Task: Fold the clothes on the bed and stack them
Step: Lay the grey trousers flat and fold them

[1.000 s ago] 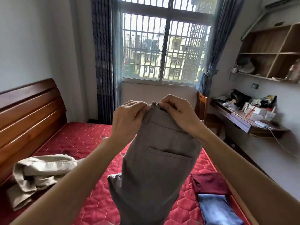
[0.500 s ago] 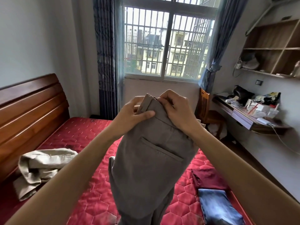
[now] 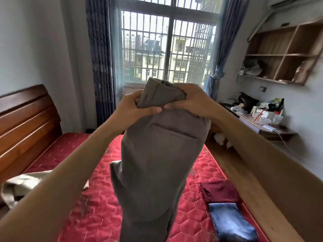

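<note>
Trousers (image 3: 157,163) held mid-air above bed (image 3: 97,215), waistband bunched; left hand (image 3: 134,109) and right hand (image 3: 190,100) both curled tight on it. Suggest matching waistband corners and aligning legs before laying flat. Folded jeans (image 3: 230,222) near right.

text: none legible | labels: none | numbers: none | signs: none

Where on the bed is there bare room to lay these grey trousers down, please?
Bare mattress lies between the beige garment and the folded maroon and denim pieces, also toward the headboard. The right edge is crowded.
</note>
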